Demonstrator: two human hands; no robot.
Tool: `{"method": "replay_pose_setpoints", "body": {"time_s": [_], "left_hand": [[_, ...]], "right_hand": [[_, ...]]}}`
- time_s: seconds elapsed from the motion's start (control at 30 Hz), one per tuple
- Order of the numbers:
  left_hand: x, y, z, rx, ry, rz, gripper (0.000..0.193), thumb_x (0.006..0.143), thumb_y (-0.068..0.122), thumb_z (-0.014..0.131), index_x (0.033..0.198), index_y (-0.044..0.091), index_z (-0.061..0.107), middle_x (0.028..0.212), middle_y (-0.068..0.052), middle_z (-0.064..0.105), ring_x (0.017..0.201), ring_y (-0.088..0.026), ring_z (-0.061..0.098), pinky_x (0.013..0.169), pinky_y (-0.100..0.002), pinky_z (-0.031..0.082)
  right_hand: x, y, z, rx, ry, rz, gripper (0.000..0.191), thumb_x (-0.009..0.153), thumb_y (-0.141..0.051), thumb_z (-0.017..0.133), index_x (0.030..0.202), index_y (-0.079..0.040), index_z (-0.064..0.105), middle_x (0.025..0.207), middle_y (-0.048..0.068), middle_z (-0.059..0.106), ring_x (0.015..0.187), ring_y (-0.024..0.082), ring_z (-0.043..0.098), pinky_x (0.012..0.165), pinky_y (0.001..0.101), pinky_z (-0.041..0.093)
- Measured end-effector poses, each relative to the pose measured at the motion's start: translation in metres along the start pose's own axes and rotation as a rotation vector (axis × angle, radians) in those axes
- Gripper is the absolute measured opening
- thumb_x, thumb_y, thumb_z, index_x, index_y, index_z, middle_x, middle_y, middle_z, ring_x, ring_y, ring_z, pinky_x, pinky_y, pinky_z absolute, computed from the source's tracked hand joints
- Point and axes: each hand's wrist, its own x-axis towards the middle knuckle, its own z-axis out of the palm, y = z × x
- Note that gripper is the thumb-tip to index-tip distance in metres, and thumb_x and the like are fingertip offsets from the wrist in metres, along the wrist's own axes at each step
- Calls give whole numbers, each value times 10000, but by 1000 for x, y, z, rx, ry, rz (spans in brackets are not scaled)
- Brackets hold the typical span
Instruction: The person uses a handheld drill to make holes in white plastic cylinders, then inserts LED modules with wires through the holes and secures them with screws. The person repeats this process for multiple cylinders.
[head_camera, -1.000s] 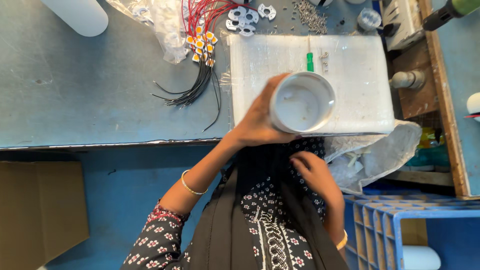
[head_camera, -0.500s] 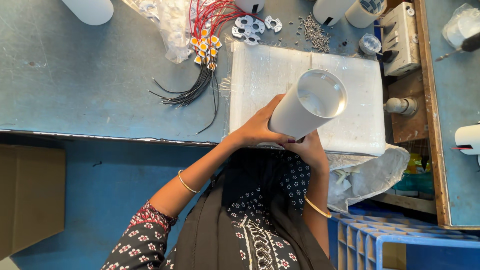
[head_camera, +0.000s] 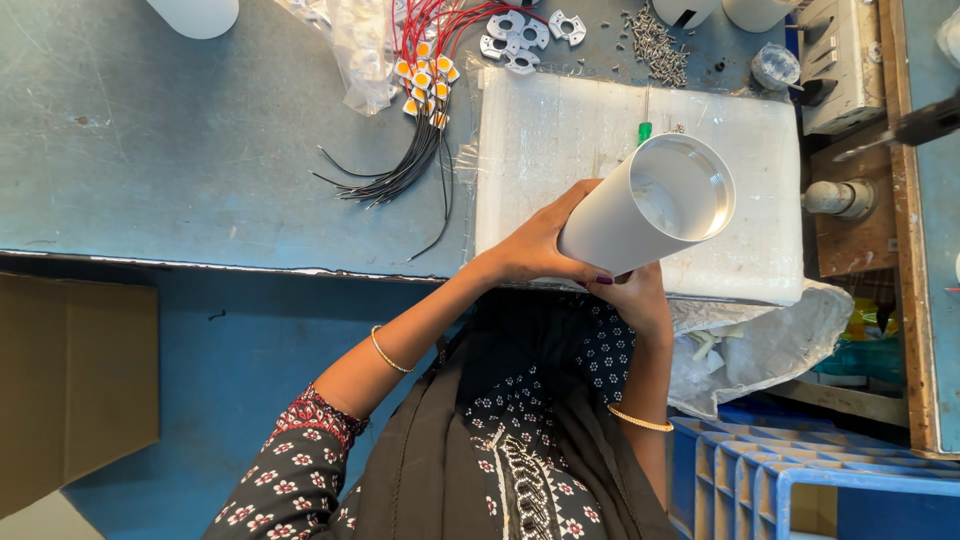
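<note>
A white cylindrical housing (head_camera: 640, 205) is held tilted over the white foam pad (head_camera: 560, 130), its open mouth facing up and to the right. My left hand (head_camera: 535, 245) grips its side from the left. My right hand (head_camera: 630, 295) supports its lower end from beneath, fingers curled against it. A green-handled screwdriver (head_camera: 645, 128) lies on the pad just behind the cylinder.
On the blue bench lie red and black wired parts with orange-and-white heads (head_camera: 425, 75), silver metal brackets (head_camera: 520, 35), a pile of screws (head_camera: 655, 40), more white cylinders (head_camera: 195, 15) and a plastic bag (head_camera: 355, 45). A blue crate (head_camera: 800, 480) sits lower right, a cardboard box (head_camera: 70, 390) lower left.
The cylinder has been lifted and tipped from mouth-up to leaning right. My right hand rose from my lap and now holds its lower end.
</note>
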Motion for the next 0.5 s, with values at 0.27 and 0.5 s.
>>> {"method": "replay_pose_setpoints", "body": {"time_s": [0.27,0.5], "left_hand": [[1,3,0,-29,-17,-2,989,741,355,863,1549,87,361,1438,-153,551,1377,-281,539,1151,-415,457],[-2,-3,3,-20,0,112,959,813,325,840,1581,66,326,1514,-159,502,1455,-284,483,1236,-420,389]], "right_hand": [[0,4,0,59,35,27,448,670,-5,772,1091,-15,620,944,12,650,861,98,635,745,252,541],[1,0,-1,-54,-6,15,385,678,3,773,1050,-5,671,929,48,717,862,140,702,772,278,573]]}}
